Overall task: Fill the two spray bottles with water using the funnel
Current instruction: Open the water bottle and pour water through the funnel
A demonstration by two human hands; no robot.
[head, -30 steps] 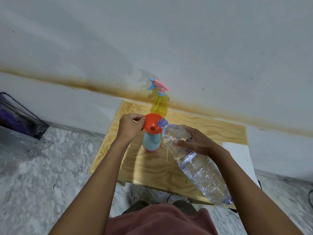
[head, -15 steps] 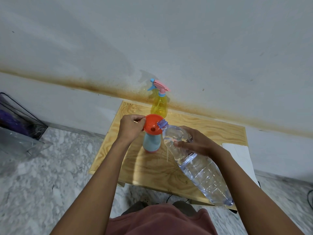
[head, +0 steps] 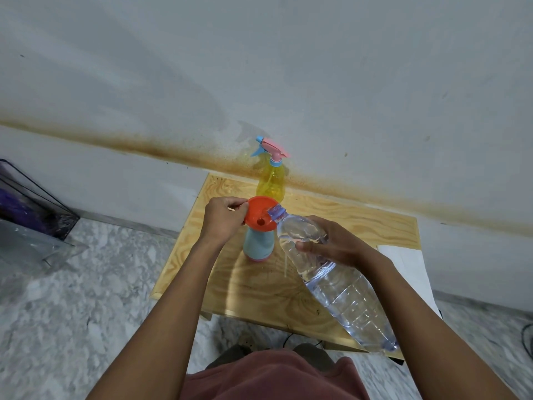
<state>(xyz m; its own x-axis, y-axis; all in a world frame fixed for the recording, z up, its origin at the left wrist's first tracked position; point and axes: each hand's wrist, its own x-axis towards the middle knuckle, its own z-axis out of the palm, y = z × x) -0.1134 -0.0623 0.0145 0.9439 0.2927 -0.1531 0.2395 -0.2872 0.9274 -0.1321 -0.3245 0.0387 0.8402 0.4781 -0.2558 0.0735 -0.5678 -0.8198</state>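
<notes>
Two spray bottles, neither confirmed full. The blue spray bottle (head: pixel 258 246) sits directly under the funnel (head: pixel 261 215), pour in progress I'd say; the yellow spray bottle (head: pixel 271 181) behind the funnel has its trigger head on, likely next. Grip: left hand (head: pixel 223 217) fingers pinch the funnel rim; right hand (head: pixel 331 243) fingers wrap the water bottle (head: pixel 340 284), mouth at the funnel's right edge. Blue body opaque: level unreadable. Stream not discernible.

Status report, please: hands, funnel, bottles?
Left hand pinches funnel rim, funnel in blue spray bottle. Right hand grips water bottle, tilted, mouth at funnel. Yellow spray bottle behind, sprayer on; nothing blocks.
</notes>
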